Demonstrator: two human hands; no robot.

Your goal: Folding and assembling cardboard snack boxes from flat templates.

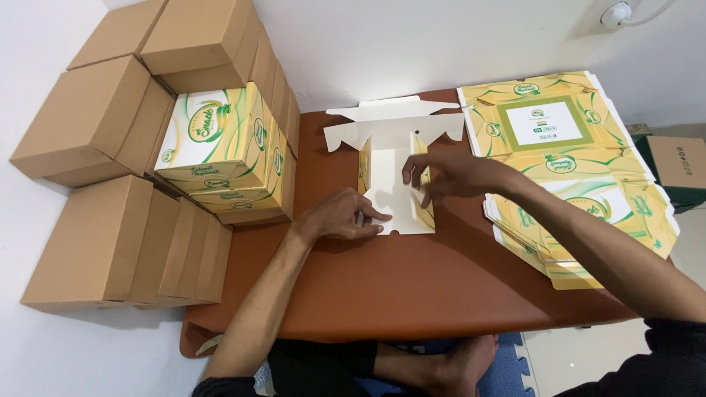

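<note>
Item: flat carton blank [393, 165], part-folded, on brown desk [412, 287].

The blank is laid white side up at the desk's middle rear, its long axis running away from the person, the wide top flaps pointed at the wall. Both side panels are raised, yellow print outward. The near edge is pressed flat by the left hand [342, 215], fingers extended, nothing gripped. The right panel is pinched by the right hand [448, 175], fingers loosely curled. Printed flat blanks [573, 169] are stacked at right; a finished printed box [220, 140] and plain brown boxes [95, 242] are stacked at left.
</note>
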